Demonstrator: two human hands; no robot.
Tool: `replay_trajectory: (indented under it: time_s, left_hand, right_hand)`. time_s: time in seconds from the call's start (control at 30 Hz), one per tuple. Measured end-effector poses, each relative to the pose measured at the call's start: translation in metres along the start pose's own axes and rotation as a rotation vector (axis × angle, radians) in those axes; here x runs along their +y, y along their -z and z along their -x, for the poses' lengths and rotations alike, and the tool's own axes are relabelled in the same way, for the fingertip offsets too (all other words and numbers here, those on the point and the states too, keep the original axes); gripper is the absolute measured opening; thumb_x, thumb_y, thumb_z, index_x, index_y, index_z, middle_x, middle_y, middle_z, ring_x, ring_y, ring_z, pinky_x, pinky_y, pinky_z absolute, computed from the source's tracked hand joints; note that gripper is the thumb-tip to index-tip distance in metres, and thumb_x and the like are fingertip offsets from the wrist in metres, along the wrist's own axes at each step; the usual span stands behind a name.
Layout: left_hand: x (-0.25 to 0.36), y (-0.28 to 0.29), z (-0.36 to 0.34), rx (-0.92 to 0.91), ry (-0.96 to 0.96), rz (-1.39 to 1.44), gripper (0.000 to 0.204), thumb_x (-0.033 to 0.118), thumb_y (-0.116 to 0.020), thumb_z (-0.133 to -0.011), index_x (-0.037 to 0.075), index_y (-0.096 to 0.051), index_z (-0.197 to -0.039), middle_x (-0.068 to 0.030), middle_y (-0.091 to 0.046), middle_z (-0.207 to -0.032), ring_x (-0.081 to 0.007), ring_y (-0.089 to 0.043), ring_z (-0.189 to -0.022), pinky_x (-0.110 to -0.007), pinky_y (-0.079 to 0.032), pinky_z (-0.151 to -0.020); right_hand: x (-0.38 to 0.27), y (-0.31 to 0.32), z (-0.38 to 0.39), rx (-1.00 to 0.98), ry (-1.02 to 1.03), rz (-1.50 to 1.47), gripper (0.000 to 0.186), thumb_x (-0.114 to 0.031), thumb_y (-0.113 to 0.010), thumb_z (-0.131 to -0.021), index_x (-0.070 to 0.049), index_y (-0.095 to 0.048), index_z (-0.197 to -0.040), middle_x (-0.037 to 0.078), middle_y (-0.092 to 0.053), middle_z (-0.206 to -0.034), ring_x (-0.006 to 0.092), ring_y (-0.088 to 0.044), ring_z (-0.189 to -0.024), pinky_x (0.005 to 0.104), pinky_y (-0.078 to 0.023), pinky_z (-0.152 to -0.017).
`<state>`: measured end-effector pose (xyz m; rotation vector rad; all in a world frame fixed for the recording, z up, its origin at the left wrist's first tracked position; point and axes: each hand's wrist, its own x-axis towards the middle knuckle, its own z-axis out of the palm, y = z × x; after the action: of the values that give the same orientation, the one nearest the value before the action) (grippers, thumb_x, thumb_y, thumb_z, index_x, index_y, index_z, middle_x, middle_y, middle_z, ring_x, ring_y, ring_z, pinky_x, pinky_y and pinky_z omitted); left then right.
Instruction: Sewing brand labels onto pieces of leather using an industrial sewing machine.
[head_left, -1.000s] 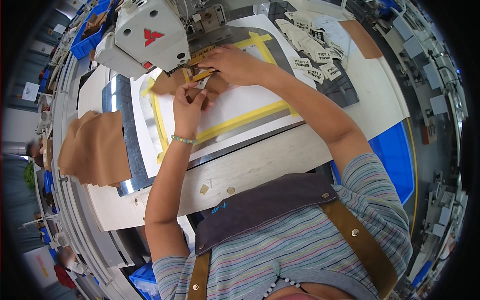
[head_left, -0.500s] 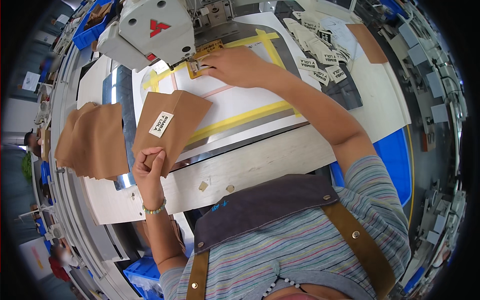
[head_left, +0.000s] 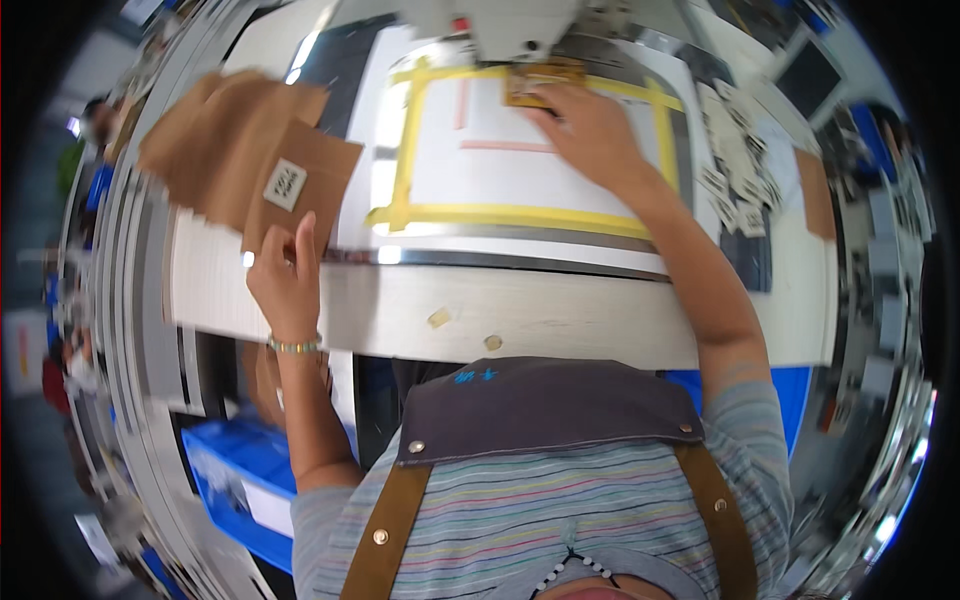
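Observation:
At the table's left, my left hand (head_left: 284,285) is closed on the lower edge of a brown leather-like piece (head_left: 325,160) with a small white printed label (head_left: 285,185) sewn or stuck on it. This piece overlaps a stack of similar brown pieces (head_left: 205,150). Under the head of a sewing machine (head_left: 515,30), my right hand (head_left: 595,135) has its fingers bent onto an amber plate (head_left: 570,72); the fingertips are partly hidden. Beneath lies a white sheet (head_left: 500,185) framed with yellow tape and marked with pink strips.
Loose white labels (head_left: 735,150) are heaped on the right, beside a single brown piece (head_left: 815,190). Two small scraps (head_left: 440,317) rest near the table's front edge. A blue bin (head_left: 225,470) stands below at the left.
The labelled brown piece has moved left with my left hand, from over the white sheet onto the brown stack. My right hand stays at the amber plate. The whole view has turned.

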<state>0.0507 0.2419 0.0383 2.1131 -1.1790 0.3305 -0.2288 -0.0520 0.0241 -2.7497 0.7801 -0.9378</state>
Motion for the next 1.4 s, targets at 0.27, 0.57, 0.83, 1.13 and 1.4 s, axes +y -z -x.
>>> replay_trajectory:
  time_s: [0.27, 0.57, 0.83, 1.13, 1.4]
  left_hand:
    - [-0.185, 0.100, 0.068, 0.762, 0.294, -0.119, 0.023, 0.003, -0.080, -0.087, -0.001, -0.065, -0.103, -0.0070, -0.067, -0.109, -0.0186, -0.064, -0.099, -0.034, -0.052, -0.092]
    - [-0.340, 0.100, 0.208, 0.780, 0.883, 0.738, 0.083, -0.012, -0.053, -0.084, 0.009, -0.037, -0.163, -0.0155, -0.055, -0.140, -0.0294, -0.070, -0.103, -0.033, -0.064, -0.074]
    - [-0.393, 0.049, 0.385, 0.345, 1.126, 0.159, 0.077, 0.003, -0.066, -0.082, 0.006, -0.049, -0.158, -0.0190, -0.060, -0.147, -0.0357, -0.064, -0.123, -0.043, -0.052, -0.106]
    - [-0.329, 0.029, 0.309, 0.247, 1.046, -0.936, 0.076, 0.052, -0.069, -0.094, 0.011, -0.051, -0.156, -0.0178, -0.039, -0.168, -0.0361, -0.033, -0.155, -0.064, -0.031, -0.118]
    - [-0.326, -0.028, 0.261, -0.185, 1.009, -0.598, 0.076, 0.066, -0.062, -0.095, 0.019, -0.054, -0.154, -0.0087, -0.049, -0.162, -0.0360, -0.038, -0.152, -0.061, -0.031, -0.119]
  right_hand:
    - [0.009, 0.017, 0.027, -0.135, -0.164, -0.194, 0.032, -0.026, -0.071, -0.101, -0.002, -0.074, -0.123, 0.017, -0.077, -0.104, 0.0243, -0.073, -0.085, 0.0315, -0.054, -0.079]
    - [-0.006, 0.021, 0.028, -0.260, -0.235, -0.156, 0.032, -0.024, -0.070, -0.103, -0.002, -0.073, -0.125, 0.013, -0.076, -0.102, 0.0141, -0.062, -0.077, 0.0272, -0.050, -0.074]
    - [-0.009, 0.017, 0.027, -0.279, -0.184, -0.203, 0.031, -0.024, -0.070, -0.104, -0.002, -0.073, -0.125, 0.014, -0.076, -0.109, 0.0185, -0.065, -0.082, 0.0290, -0.052, -0.076]
    - [-0.007, 0.011, 0.027, -0.268, -0.145, -0.205, 0.031, -0.023, -0.070, -0.103, -0.002, -0.072, -0.126, 0.014, -0.075, -0.109, 0.0205, -0.067, -0.084, 0.0299, -0.052, -0.074]
    - [-0.013, 0.017, 0.027, -0.253, -0.184, -0.190, 0.030, -0.022, -0.071, -0.101, -0.002, -0.071, -0.124, 0.014, -0.074, -0.104, 0.0236, -0.067, -0.081, 0.0318, -0.053, -0.073]
